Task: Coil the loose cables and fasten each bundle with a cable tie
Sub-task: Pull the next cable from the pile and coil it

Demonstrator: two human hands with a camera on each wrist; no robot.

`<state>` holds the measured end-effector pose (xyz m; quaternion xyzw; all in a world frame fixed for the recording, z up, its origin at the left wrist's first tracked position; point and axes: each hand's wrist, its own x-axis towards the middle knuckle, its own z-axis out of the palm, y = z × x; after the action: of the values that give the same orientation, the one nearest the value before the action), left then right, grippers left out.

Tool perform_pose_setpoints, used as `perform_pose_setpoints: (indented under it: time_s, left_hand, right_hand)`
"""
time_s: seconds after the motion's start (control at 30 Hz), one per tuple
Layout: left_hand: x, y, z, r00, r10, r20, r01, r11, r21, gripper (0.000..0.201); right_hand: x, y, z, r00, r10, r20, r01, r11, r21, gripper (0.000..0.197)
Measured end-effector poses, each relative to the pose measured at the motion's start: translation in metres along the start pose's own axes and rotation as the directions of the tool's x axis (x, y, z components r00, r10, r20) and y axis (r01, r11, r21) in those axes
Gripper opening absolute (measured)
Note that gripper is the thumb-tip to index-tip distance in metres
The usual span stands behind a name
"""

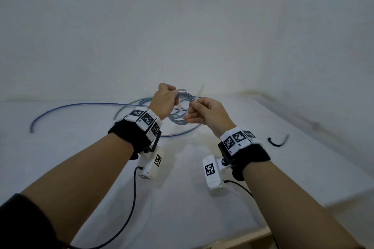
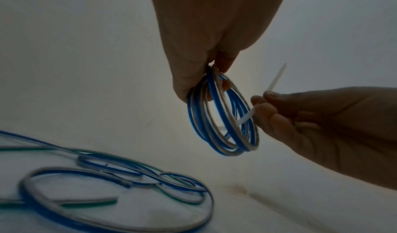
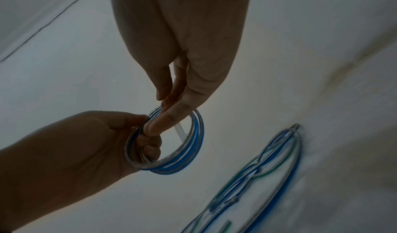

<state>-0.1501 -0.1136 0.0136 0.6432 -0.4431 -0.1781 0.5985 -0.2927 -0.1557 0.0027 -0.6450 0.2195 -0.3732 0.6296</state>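
A small coil of blue and clear cable (image 2: pixel 223 122) hangs in the air above the white table (image 1: pixel 182 198). My left hand (image 2: pixel 204 87) grips the coil at its top, fingers curled through the ring. My right hand (image 2: pixel 261 100) pinches a white cable tie (image 2: pixel 277 78), whose lower end passes through the coil. In the head view both hands (image 1: pixel 174 98) (image 1: pixel 192 107) meet at the coil (image 1: pixel 176 122), the tie's tip (image 1: pixel 201 90) sticking up behind. The right wrist view shows the tie (image 3: pixel 180 131) inside the ring (image 3: pixel 195 143).
Loose blue and green cables (image 1: pixel 81 105) (image 2: pixel 120 177) (image 3: pixel 275 160) lie in wide loops on the table under and left of the hands. A short black piece (image 1: pixel 278 142) lies at the right. A white wall stands behind; the table's edges run close at the right and front.
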Motion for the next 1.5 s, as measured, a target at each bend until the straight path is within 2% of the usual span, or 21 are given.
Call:
perform_pose_setpoints:
  time_s: [0.1,0.23,0.43,0.57,0.63,0.7,0.77,0.9,1.07,1.3,1.4,1.5]
  left_hand:
    - [-0.002,-0.007,-0.024,1.000,-0.004,-0.008,0.004,0.999,0.036,0.001]
    - [0.000,-0.019,-0.051,0.999,-0.017,-0.027,0.020,0.996,0.083,0.018]
    - [0.000,-0.025,-0.081,0.994,-0.037,-0.107,0.040,0.999,0.027,0.019]
    - [-0.001,-0.028,-0.095,0.991,-0.009,-0.134,0.015,0.999,0.044,0.017]
    - [-0.002,-0.031,-0.098,0.989,0.017,-0.144,-0.008,0.998,0.061,0.009]
    - [-0.004,-0.036,-0.100,0.986,0.041,-0.163,-0.030,0.997,0.070,0.005]
    - [-0.005,-0.040,-0.103,0.978,0.067,-0.196,-0.054,0.996,0.072,0.013]
    - [-0.007,-0.042,-0.110,0.966,0.054,-0.252,-0.061,0.998,-0.020,0.022]
    - [-0.007,-0.037,-0.117,0.973,0.049,-0.225,-0.076,0.991,-0.113,0.018]
    - [-0.009,-0.039,-0.125,0.973,-0.026,-0.231,-0.025,0.976,-0.215,0.020]
    - [-0.008,-0.034,-0.126,0.973,-0.028,-0.229,-0.030,0.969,-0.246,0.018]
    - [-0.006,-0.030,-0.126,0.969,-0.025,-0.247,-0.040,0.966,-0.254,0.019]
  right_hand:
    - [0.011,-0.001,0.027,0.998,-0.058,0.013,0.058,0.997,0.059,0.007]
    - [0.025,-0.001,0.058,0.990,-0.129,0.049,0.123,0.986,0.111,0.008]
    - [0.034,0.011,0.084,0.982,-0.145,0.118,0.123,0.977,0.173,0.011]
    - [0.035,0.014,0.095,0.985,-0.138,0.103,0.129,0.988,0.089,0.019]
    - [0.036,0.015,0.102,0.985,-0.158,0.067,0.155,0.987,0.050,0.023]
    - [0.038,0.014,0.108,0.985,-0.167,0.043,0.163,0.982,0.095,0.017]
    - [0.039,0.012,0.113,0.984,-0.173,0.043,0.163,0.973,0.164,0.006]
    - [0.041,0.010,0.119,0.986,-0.161,0.043,0.150,0.971,0.188,0.007]
    - [0.043,0.015,0.130,0.990,-0.139,0.024,0.132,0.975,0.181,0.025]
    - [0.046,0.012,0.136,0.981,-0.168,0.093,0.125,0.926,0.355,0.024]
    - [0.047,0.018,0.139,0.985,-0.149,0.087,0.116,0.946,0.302,0.020]
    - [0.047,0.020,0.139,0.988,-0.145,0.056,0.130,0.966,0.222,0.004]
